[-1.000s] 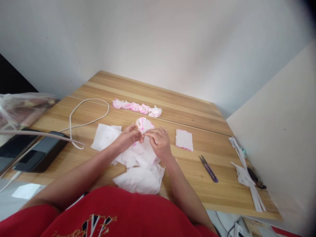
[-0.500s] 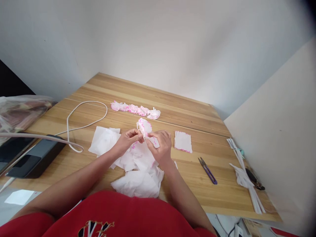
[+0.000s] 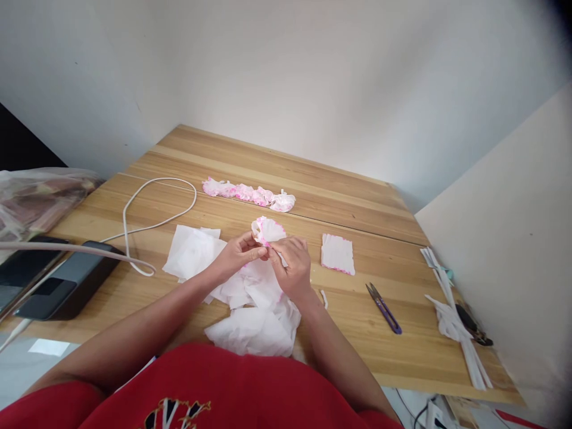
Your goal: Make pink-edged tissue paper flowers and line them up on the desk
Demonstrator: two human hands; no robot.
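Observation:
Between my two hands is a white paper flower with pink edges [image 3: 270, 229], its ruffled petals standing up above the fingers. My left hand [image 3: 243, 250] pinches its base from the left. The fingers of my right hand [image 3: 291, 265] close on the same base from the right; the exact grip points are partly hidden. Below the hands lies a loose heap of white tissue sheets [image 3: 257, 328], some pink-edged. To the left is a stack of plain white sheets [image 3: 192, 250]. A squarish stack of pink-edged sheets [image 3: 337, 254] rests right of my right hand.
A row of pink-and-white paper flowers [image 3: 245, 193] lies farther back. Purple thread snips [image 3: 384, 308] are at the right, near white strips [image 3: 460, 333] and a dark-handled tool [image 3: 473, 326]. A white cable [image 3: 156, 225], black box [image 3: 67, 286] and plastic bag [image 3: 44, 199] occupy the left.
The flower in my hands has turned and its petals look wider and rounder. Both hands stay close together at its base. The whole view has shifted slightly.

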